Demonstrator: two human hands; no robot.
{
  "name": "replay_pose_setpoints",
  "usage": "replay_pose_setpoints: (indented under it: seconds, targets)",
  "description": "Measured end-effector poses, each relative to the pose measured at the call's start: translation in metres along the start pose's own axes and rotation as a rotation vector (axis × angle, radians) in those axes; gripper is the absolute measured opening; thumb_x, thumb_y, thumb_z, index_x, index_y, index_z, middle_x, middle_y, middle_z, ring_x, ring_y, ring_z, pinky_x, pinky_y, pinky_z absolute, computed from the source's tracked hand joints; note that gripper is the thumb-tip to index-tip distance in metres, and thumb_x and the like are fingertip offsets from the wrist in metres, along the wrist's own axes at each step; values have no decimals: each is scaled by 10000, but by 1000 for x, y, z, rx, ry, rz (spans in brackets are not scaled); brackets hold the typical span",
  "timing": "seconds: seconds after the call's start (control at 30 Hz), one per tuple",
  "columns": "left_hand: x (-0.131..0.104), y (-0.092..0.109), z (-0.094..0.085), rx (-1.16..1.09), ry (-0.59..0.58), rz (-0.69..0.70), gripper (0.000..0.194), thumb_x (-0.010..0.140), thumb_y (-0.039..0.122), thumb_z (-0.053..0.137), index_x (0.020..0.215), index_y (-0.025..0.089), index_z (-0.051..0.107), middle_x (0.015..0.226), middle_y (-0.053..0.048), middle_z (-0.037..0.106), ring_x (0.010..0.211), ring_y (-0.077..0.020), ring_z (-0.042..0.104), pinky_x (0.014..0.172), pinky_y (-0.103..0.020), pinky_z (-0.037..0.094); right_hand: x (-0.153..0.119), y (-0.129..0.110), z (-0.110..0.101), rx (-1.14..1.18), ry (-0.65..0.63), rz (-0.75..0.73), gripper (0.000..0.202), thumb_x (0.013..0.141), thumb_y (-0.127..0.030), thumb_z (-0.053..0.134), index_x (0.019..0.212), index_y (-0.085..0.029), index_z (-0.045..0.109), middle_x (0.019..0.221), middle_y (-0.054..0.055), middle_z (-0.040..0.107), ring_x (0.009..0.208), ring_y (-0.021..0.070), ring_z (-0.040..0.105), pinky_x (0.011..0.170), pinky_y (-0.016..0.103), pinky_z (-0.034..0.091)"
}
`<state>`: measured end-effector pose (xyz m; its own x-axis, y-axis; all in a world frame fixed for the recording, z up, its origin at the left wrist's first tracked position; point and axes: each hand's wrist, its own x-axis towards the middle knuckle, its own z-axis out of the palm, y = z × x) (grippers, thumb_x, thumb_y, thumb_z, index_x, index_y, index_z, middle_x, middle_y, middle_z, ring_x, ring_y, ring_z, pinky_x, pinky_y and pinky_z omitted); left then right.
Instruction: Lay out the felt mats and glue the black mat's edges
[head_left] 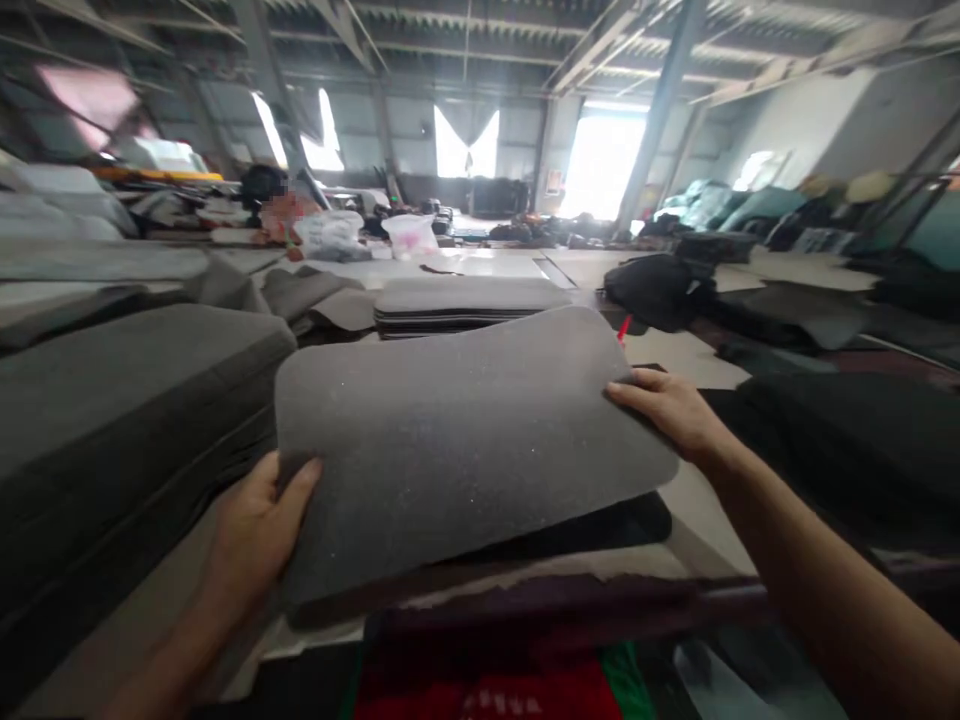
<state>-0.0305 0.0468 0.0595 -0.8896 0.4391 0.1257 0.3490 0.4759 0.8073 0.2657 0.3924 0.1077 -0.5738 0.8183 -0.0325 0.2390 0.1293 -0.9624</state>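
A big workshop, tables heaped with grey felt. Both hands pinch one felt sheet [465,450] off the table — left hand [255,525] clamped on its near corner, right hand [671,410] on the far edge — so it hangs level, sagging slightly, above a darker piece [600,530].

no text, label, brand or number can be read anywhere here. a small reddish sign [553,181] hangs on the far wall between the bright openings, but it is too blurred to make out.
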Motion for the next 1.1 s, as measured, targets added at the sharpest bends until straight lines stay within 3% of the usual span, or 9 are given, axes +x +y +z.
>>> replay_pose_setpoints:
  seconds: [0.1,0.2,0.47,0.63,1.1]
  targets:
    - [7,-3,26,-81,-132,-48,535,830,601,525,1218,240,596,1010,-15,721,837,-234,683,695,-287,515,-12,24,-12,-26,46,51,459,689,-556,777,932,-179,679,736,27,674,573,173,595,492,258,444]
    - [10,-5,40,28,-175,-35,506,839,614,494,1149,231,607,986,-19,716,855,-246,676,711,-292,496,-16,48,-15,-74,80,71,448,692,-578,731,876,-175,667,713,31,660,567,178,585,486,262,434]
    - [14,-10,51,292,-152,103,449,838,621,432,1016,240,589,929,-31,688,878,-270,654,724,-302,458,-10,101,-11,-294,104,7,388,775,-560,657,794,-172,668,667,15,613,589,169,555,490,248,359]
    - [12,-9,56,375,-155,148,424,871,590,384,1024,242,572,981,-61,693,915,-289,659,762,-317,462,-14,108,-8,-402,139,-45,367,845,-539,579,773,-185,644,662,9,606,599,171,555,512,260,352]
    - [12,-8,61,568,-155,121,477,934,599,374,1164,224,556,992,-111,700,936,-352,668,754,-348,455,-21,103,-7,-768,175,-129,259,929,-404,579,753,-214,590,670,11,601,616,171,532,580,295,293]
